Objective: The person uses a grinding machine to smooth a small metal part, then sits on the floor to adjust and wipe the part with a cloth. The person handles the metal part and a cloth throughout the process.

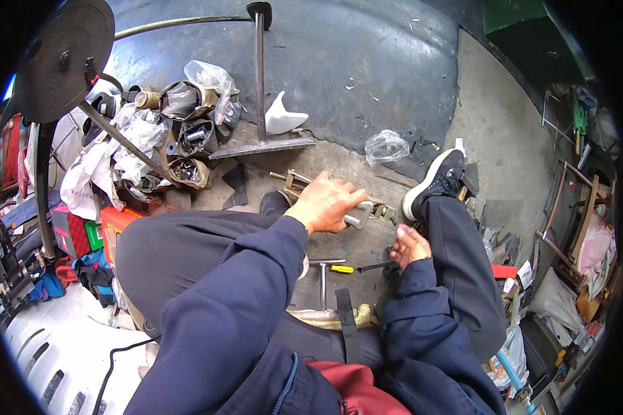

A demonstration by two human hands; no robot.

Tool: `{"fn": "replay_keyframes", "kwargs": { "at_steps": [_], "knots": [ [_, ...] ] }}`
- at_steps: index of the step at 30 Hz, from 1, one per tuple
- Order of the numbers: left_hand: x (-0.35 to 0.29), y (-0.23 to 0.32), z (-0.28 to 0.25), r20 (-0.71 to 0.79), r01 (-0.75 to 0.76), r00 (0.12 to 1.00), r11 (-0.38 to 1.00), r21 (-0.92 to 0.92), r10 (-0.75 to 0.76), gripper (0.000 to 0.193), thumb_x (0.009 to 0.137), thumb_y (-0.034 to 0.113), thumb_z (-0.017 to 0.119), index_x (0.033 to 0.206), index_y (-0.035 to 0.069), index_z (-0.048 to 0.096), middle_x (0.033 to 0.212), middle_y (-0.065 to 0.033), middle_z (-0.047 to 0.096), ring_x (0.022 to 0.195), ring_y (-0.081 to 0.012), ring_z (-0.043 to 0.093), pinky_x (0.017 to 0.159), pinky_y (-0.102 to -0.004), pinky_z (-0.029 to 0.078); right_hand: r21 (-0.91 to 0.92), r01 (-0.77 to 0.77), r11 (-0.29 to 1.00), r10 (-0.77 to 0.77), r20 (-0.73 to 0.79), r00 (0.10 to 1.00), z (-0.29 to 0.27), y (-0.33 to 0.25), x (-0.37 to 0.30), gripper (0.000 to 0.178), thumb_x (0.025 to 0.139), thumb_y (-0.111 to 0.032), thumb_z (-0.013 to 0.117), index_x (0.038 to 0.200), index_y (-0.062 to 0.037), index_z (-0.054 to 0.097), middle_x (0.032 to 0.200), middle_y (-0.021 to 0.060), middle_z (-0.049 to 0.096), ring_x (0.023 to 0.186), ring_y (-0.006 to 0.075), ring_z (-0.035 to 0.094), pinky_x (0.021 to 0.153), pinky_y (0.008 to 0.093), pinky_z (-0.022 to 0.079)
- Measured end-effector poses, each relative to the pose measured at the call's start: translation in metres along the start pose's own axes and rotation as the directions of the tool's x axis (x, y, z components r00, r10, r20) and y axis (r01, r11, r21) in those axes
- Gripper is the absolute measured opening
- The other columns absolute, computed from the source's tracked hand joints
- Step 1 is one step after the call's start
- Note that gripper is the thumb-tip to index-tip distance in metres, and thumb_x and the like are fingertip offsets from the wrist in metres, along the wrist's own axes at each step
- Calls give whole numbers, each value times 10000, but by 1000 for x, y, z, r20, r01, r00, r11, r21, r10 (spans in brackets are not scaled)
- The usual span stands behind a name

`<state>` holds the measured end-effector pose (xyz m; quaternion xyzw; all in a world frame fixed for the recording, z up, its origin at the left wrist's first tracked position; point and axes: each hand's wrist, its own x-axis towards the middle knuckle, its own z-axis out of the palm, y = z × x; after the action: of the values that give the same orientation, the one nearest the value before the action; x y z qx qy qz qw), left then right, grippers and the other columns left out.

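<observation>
My left hand [325,203] reaches across between my knees, its fingers wrapped over a grey, rounded metal piece [358,216]. That piece sits on or against a metal fitting [381,209] with brass-coloured parts, partly covered by the hand. Closer to my right knee, my right hand [410,245] is curled with thumb and fingers together; whatever it pinches is too small or hidden to name. Below the hands lie a yellow-handled screwdriver [341,269] and a T-shaped metal bar [323,283]. A dark strap [347,321] hangs over the edge in front of me.
Left of my knee stand paper bags of small parts [189,171] and crumpled plastic [140,149]. A metal stand [262,83] rises beyond them, beside a white plastic piece [284,116]. Clear plastic wrap [386,148] lies ahead. A wooden frame [587,218] leans at far right.
</observation>
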<state>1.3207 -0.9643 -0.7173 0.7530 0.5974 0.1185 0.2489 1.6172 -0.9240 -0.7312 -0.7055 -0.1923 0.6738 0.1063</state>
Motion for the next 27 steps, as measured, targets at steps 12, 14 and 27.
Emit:
{"fn": "replay_keyframes", "kwargs": {
  "at_steps": [12,14,27],
  "knots": [
    [-5,-4,4,-56,26,998,998,-59,-29,506,634,210,768,1116,171,621,891,-13,645,884,-220,671,782,-408,474,-172,-85,981,64,-121,991,14,32,104,123,855,96,618,970,59,637,841,179,686,652,268,687,557,404,615],
    [-8,-4,4,-48,11,999,998,-57,-13,538,628,218,786,1138,170,622,904,-4,641,887,-208,664,775,-396,470,29,-56,998,57,-66,996,14,20,118,219,898,7,553,1093,92,607,939,200,684,786,308,689,672,432,617],
    [3,1,2,-21,41,999,999,27,-41,469,662,312,767,1084,173,617,859,-20,648,855,-228,680,745,-410,464,-211,492,844,-485,90,870,30,-63,50,203,956,-169,659,996,16,734,770,4,669,719,75,585,680,220,453]
  ]
}}
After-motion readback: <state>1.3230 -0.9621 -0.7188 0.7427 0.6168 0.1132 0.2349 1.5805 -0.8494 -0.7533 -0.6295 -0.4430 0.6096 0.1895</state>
